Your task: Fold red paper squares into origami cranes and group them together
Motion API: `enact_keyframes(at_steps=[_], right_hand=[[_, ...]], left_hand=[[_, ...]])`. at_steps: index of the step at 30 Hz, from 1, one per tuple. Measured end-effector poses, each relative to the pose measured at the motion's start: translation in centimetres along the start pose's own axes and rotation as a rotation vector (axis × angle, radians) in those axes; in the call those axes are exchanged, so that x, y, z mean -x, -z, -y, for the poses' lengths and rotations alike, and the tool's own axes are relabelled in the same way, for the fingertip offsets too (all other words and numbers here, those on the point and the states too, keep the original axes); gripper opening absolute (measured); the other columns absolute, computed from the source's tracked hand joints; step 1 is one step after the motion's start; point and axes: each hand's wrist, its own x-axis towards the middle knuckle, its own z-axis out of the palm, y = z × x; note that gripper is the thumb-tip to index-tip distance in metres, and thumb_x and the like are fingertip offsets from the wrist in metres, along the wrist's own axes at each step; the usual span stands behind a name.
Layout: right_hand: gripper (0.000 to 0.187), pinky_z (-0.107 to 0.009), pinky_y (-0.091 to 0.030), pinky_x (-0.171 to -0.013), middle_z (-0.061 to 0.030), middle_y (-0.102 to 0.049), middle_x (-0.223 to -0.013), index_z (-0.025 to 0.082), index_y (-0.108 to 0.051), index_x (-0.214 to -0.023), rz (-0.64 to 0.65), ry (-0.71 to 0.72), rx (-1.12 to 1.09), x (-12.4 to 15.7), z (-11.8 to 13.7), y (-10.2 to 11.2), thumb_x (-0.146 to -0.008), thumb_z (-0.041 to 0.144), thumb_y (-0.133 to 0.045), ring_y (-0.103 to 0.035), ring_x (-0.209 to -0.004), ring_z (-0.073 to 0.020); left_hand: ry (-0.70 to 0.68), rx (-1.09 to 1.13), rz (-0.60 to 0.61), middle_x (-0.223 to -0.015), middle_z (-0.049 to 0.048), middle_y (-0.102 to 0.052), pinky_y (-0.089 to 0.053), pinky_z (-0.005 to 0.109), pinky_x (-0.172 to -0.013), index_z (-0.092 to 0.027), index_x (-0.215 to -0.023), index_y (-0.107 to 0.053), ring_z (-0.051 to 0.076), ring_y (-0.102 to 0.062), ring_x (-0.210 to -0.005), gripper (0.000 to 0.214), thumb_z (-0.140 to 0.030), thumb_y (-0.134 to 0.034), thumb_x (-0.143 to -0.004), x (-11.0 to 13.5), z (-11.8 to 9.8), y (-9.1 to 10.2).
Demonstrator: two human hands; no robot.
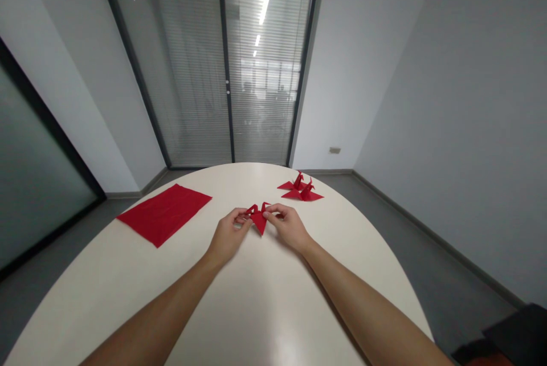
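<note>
Both grips were narrow pinches: left hand [228, 236] and right hand [289, 227] held opposite sides of a red paper fold [258, 222], short of the worktop's [256, 309] far edge. An uneven pull could have torn or skewed it. Two red paper birds [306, 191] stood near the far right edge, a red sheet [164, 213] by the left edge; neither blocked the hands.

Round white table [231, 326], lower center. Dark-framed glass panels [188, 69] with blinds [183, 18], top center; bright light strips [264, 9] in right pane [273, 115]. Pale wall [461, 115], right side. Grey floor [419, 252], lower right. Greenish glass [34, 166], left edge.
</note>
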Motion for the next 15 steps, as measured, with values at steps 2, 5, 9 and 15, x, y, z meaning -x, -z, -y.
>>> enact_keyframes(at_steps=[2, 5, 9, 15], right_hand=[[0.023, -0.033, -0.048, -0.078, -0.0057, -0.074, -0.091, 0.018, -0.072, -0.088, 0.002, 0.000, -0.002, -0.01, -0.18, -0.03, -0.083, 0.040, -0.069, -0.065, -0.085, -0.0206], [0.024, -0.031, -0.045, -0.071, -0.0035, -0.071, -0.083, 0.018, -0.071, -0.089, -0.006, -0.006, 0.003, 0.00, -0.49, -0.09, -0.082, 0.041, -0.070, -0.061, -0.073, -0.0176], [0.025, -0.030, -0.041, -0.065, -0.0010, -0.067, -0.076, 0.018, -0.070, -0.092, -0.018, -0.020, 0.003, 0.09, -0.55, -0.17, -0.082, 0.041, -0.070, -0.055, -0.065, -0.0153], [0.026, -0.032, -0.047, -0.074, -0.0041, -0.071, -0.086, 0.017, -0.070, -0.094, 0.034, -0.032, -0.027, 0.31, 0.28, -0.21, -0.083, 0.041, -0.070, -0.062, -0.076, -0.0178]], left_hand=[[-0.014, -0.031, 0.013, -0.089, 0.0065, -0.073, -0.053, 0.029, -0.070, -0.016, -0.100, -0.069, 0.020, -0.066, -0.080, 0.029, -0.034, -0.066, -0.078, -0.05, 0.05, 0.05], [-0.045, -0.074, 0.033, -0.089, 0.0056, -0.074, -0.052, 0.030, -0.073, -0.017, -0.100, -0.071, 0.020, -0.065, -0.080, 0.026, -0.033, -0.063, -0.080, -0.07, 0.02, 0.17], [-0.045, -0.086, 0.066, -0.095, 0.0059, -0.075, -0.051, 0.031, -0.076, -0.018, -0.101, -0.071, 0.020, -0.066, -0.082, 0.025, -0.031, -0.061, -0.082, -0.02, -0.01, 0.25], [-0.037, -0.019, 0.066, -0.095, 0.0072, -0.075, -0.052, 0.031, -0.078, -0.017, -0.103, -0.069, 0.020, -0.067, -0.085, 0.029, -0.036, -0.062, -0.082, -0.12, 0.14, 0.11]])
